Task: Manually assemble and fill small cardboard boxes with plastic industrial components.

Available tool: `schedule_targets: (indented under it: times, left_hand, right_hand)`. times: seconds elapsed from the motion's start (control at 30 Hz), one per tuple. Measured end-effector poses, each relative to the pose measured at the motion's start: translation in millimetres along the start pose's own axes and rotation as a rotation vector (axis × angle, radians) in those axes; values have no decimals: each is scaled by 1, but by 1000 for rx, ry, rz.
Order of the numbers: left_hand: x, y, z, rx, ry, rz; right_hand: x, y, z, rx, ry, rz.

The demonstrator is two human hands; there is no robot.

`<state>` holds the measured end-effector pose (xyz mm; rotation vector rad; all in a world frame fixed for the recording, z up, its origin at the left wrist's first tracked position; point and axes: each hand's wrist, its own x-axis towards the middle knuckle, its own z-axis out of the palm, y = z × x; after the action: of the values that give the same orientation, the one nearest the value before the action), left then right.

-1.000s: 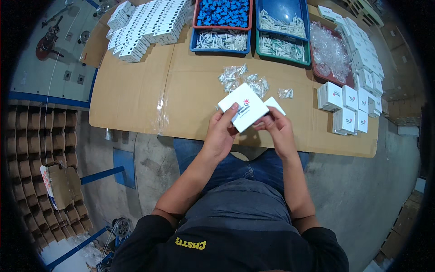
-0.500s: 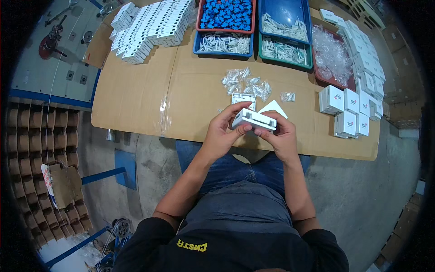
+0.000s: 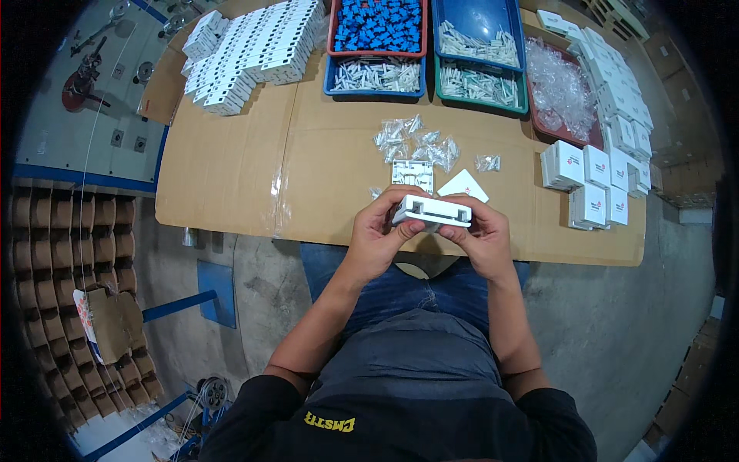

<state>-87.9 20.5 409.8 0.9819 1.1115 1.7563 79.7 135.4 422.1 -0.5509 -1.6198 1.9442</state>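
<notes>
Between both hands I hold a white plastic housing (image 3: 433, 211) just above the table's near edge, its slotted side facing up toward me. My left hand (image 3: 379, 237) is closed on its left end, thumb along the near side. My right hand (image 3: 485, 235) grips the right end the same way. Just beyond the hands lies another white plastic part (image 3: 412, 174) with its inner side showing, partly hidden by my left fingers. A white flat piece (image 3: 463, 186) rests to its right. Farther off are small clear bags of white pieces (image 3: 419, 142), and one more small bag (image 3: 487, 162) lies to the right.
Cardboard (image 3: 223, 177) covers the table. White housings (image 3: 254, 54) are stacked at the far left. At the back stand a red tray of blue parts (image 3: 379, 27), blue and green trays of white plugs (image 3: 481, 86), and a red tray of clear bags (image 3: 562, 92). Finished-looking white boxes (image 3: 589, 204) stand right.
The housing has turned slightly in my hands and now sits more level. My fingers have shifted a little nearer, uncovering more of the white part behind them.
</notes>
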Motion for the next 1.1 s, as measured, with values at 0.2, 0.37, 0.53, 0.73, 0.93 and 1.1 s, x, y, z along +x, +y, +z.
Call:
schedule_targets:
  times: [0.2, 0.37, 0.53, 0.73, 0.93, 1.1]
  left_hand:
    - [-3, -2, 2, -7, 15, 33]
    - [-7, -9, 2, -26, 46, 23]
    - [-3, -7, 4, -4, 45, -4]
    - [8, -12, -17, 169, 60, -317]
    - [12, -14, -20, 174, -178, -547]
    - [14, -16, -9, 7, -158, -642]
  right_hand:
    - [0, 4, 4, -64, 43, -75]
    - [0, 4, -2, -180, -29, -116]
    - [-3, 12, -4, -104, 20, -27]
    - [4, -4, -3, -483, -54, -32]
    - [-7, -6, -10, -759, -385, -216]
    - [-18, -5, -32, -758, -217, -128]
